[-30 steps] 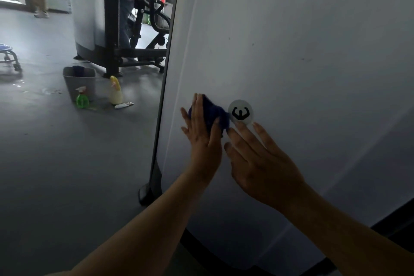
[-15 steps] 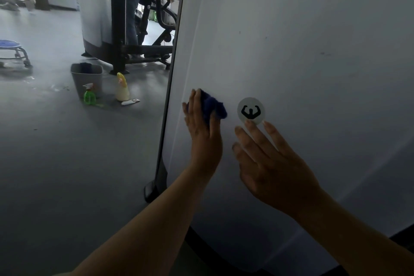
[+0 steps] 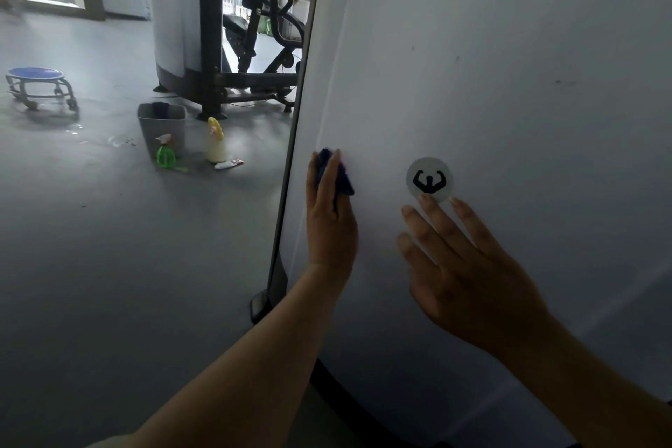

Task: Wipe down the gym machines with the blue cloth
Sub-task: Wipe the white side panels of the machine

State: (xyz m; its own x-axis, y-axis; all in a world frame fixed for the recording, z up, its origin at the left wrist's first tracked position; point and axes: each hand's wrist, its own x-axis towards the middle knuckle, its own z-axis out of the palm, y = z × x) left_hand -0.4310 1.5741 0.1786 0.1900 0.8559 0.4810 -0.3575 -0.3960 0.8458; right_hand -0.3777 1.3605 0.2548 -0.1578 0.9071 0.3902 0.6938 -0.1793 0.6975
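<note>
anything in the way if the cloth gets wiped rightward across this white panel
The blue cloth under the left hand has bare white panel beside it up to the round logo sticker. The right hand rests flat on the panel, fingertips at that sticker's lower edge, so a rightward sweep would likely meet it.

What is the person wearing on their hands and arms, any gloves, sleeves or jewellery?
Nothing shows: the left hand and right hand are bare, with no gloves, rings or watch. The left forearm and right forearm are uncovered to the picture's edge, so no sleeve is in view. The right hand's fingernails are fairly long.
</note>
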